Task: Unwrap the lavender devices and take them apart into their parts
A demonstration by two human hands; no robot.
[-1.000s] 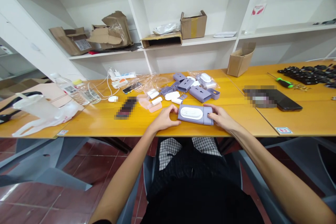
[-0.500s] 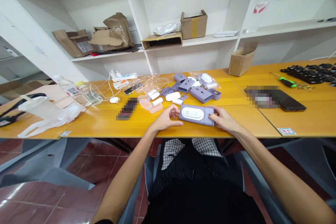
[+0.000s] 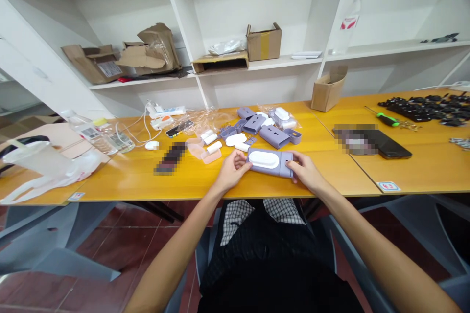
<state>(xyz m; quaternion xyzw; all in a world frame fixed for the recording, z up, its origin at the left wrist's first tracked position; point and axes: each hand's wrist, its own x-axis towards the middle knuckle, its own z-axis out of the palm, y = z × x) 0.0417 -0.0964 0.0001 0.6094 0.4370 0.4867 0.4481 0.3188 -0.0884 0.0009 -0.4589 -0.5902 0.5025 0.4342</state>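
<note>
Between my hands, close to the table's front edge, is a purple plastic casing (image 3: 286, 156) with a white oval piece (image 3: 263, 159) set in its upper face. My left hand (image 3: 233, 172) pinches its left end, thumb against the near corner. At the other end, my right hand (image 3: 308, 172) grips the casing with the thumb on top, near a small dark hole. Just behind lie more purple casings (image 3: 272, 136), a white oval part (image 3: 235, 140) and white cylinders (image 3: 214, 147) with peach-coloured pieces (image 3: 212, 157).
A phone (image 3: 391, 144) and a green-handled screwdriver (image 3: 387, 119) lie to the right, near many black parts (image 3: 414, 107). On the left are plastic bottles (image 3: 88, 132), a cup in a white bag (image 3: 44, 161) and white cables. Cardboard boxes (image 3: 264, 44) stand on the shelves behind.
My left hand has closed onto the casing's left end; its thumb was held away before. The casing has tilted slightly, and the whole view has shifted a little.
</note>
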